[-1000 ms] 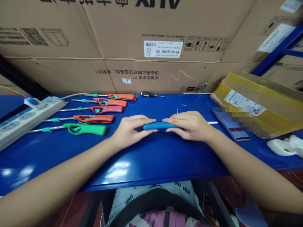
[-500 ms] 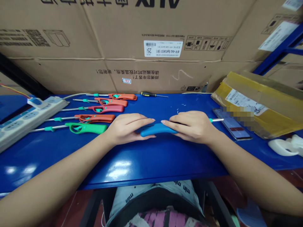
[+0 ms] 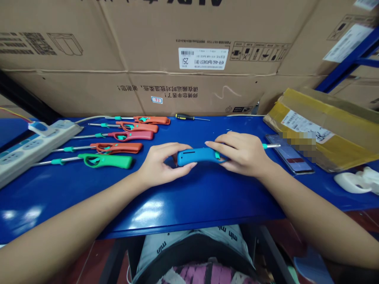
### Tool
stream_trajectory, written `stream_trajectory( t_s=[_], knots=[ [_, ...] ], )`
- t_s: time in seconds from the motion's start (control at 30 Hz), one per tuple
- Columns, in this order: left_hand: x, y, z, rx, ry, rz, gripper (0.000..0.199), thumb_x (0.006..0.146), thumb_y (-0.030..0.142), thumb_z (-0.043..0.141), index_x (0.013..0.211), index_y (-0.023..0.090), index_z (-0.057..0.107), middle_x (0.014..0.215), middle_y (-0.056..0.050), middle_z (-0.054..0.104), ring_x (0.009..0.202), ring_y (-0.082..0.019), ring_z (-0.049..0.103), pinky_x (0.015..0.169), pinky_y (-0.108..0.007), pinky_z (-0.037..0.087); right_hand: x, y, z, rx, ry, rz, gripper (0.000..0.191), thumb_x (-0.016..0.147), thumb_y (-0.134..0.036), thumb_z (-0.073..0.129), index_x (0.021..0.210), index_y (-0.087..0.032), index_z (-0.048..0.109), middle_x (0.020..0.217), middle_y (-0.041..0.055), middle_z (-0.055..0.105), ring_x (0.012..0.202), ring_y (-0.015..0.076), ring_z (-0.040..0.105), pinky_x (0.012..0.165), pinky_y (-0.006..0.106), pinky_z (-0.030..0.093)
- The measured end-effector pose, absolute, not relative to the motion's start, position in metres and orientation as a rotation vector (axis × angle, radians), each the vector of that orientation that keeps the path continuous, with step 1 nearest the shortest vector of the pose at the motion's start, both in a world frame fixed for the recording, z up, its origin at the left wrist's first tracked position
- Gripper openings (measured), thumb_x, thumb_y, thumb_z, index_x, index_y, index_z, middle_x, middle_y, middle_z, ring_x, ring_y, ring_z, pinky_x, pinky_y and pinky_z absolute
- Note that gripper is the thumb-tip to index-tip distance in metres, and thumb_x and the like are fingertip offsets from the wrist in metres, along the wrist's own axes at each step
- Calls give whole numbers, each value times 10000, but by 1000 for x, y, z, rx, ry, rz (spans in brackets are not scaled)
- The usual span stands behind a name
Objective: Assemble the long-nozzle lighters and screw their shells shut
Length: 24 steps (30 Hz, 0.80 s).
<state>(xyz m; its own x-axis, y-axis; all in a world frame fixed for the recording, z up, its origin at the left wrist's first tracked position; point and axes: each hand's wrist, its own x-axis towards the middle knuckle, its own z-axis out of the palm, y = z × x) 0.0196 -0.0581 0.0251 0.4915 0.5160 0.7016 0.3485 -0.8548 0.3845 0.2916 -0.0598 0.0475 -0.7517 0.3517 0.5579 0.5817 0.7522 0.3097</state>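
Note:
Between my hands, above the blue table, is a blue long-nosed gas lighter [image 3: 199, 156] with a green trigger, its handle end to the left. My right hand [image 3: 241, 154] is closed round its trigger part, and the metal nozzle sticks out to the right past the wrist. Thumb and fingers of my left hand [image 3: 166, 163] pinch the handle's left end. Several other lighters lie in a column to the left: a green one [image 3: 114, 161] nearest, then orange [image 3: 121, 148], red [image 3: 136, 135] and more orange ones [image 3: 152, 120] behind.
A white power strip [image 3: 32, 148] runs along the left. At the back lies a screwdriver [image 3: 185, 117] before a big cardboard box [image 3: 97, 88]. On the right are a phone [image 3: 288, 152], a yellow-taped carton [image 3: 334, 126] and a white object [image 3: 352, 182]. The table's front edge [image 3: 166, 228] is near my lap.
The blue lighter has turned about its length, so the slot in its handle and the green trigger now show. My left thumb and fingers have spread a little round the handle end.

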Motion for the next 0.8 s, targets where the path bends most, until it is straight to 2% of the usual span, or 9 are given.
stream_trajectory(
  t_s=[0.07, 0.13, 0.2, 0.27, 0.3, 0.4, 0.53, 0.67, 0.8],
  knots=[
    [22, -60, 23, 2447, 802, 1255, 305, 830, 334, 777, 1054, 132, 733, 973, -93, 781, 729, -152, 710, 646, -224, 567, 290, -59, 48, -888, -2487, -497, 372, 959, -369, 597, 1280, -190, 656, 1091, 79, 763, 865, 199, 702, 630, 295, 422],
    [24, -58, 20, 2343, 875, 1129, 332, 821, 350, 780, 1079, 145, 737, 982, -86, 778, 710, -149, 696, 624, -231, 566, 289, -57, 48, -1068, -2557, -260, 465, 902, -521, 676, 1247, -210, 661, 1067, 62, 761, 860, 199, 704, 604, 280, 390],
    [24, -54, 17, 2161, 935, 932, 358, 803, 370, 791, 1085, 155, 740, 909, -66, 772, 658, -145, 676, 586, -241, 563, 287, -55, 48, -1186, -2646, -40, 514, 839, -655, 692, 1108, -217, 683, 986, 43, 756, 838, 203, 696, 580, 270, 346],
    [24, -49, 15, 1841, 964, 714, 373, 792, 403, 799, 1056, 147, 739, 784, -50, 754, 597, -146, 668, 544, -248, 564, 286, -52, 46, -1270, -2711, 97, 498, 834, -696, 665, 963, -215, 656, 899, 30, 737, 786, 201, 673, 559, 265, 295],
    [23, -46, 15, 1629, 984, 608, 376, 794, 426, 799, 1023, 134, 736, 719, -50, 744, 566, -150, 672, 531, -252, 571, 285, -51, 45, -1304, -2727, 136, 491, 844, -699, 650, 914, -213, 629, 868, 25, 725, 753, 196, 655, 551, 264, 271],
    [22, -42, 20, 1204, 1053, 463, 400, 726, 404, 877, 966, 118, 733, 738, -85, 771, 619, -144, 717, 595, -217, 595, 282, -49, 41, -1347, -2742, 231, 505, 852, -717, 620, 862, -216, 560, 814, 15, 688, 683, 180, 599, 542, 262, 237],
    [25, -47, 31, 1095, 1085, 467, 403, 649, 350, 938, 873, 93, 723, 724, -82, 770, 576, -111, 695, 585, -181, 571, 282, -49, 39, -1336, -2703, 422, 503, 865, -723, 596, 888, -222, 557, 848, 10, 673, 729, 175, 593, 576, 258, 267],
    [30, -52, 34, 1102, 1096, 488, 340, 687, 293, 910, 848, 86, 695, 695, -56, 753, 514, -82, 646, 544, -173, 536, 282, -48, 39, -1302, -2638, 579, 404, 1020, -572, 433, 869, -217, 552, 823, 4, 648, 740, 160, 579, 630, 264, 305],
    [32, -51, 33, 1157, 1119, 477, 229, 783, 238, 808, 860, 92, 650, 701, -47, 740, 518, -84, 641, 534, -179, 526, 279, -47, 37, -1338, -2634, 604, 397, 1061, -484, 374, 819, -206, 521, 772, 9, 614, 713, 162, 553, 635, 277, 291]
  ],
)
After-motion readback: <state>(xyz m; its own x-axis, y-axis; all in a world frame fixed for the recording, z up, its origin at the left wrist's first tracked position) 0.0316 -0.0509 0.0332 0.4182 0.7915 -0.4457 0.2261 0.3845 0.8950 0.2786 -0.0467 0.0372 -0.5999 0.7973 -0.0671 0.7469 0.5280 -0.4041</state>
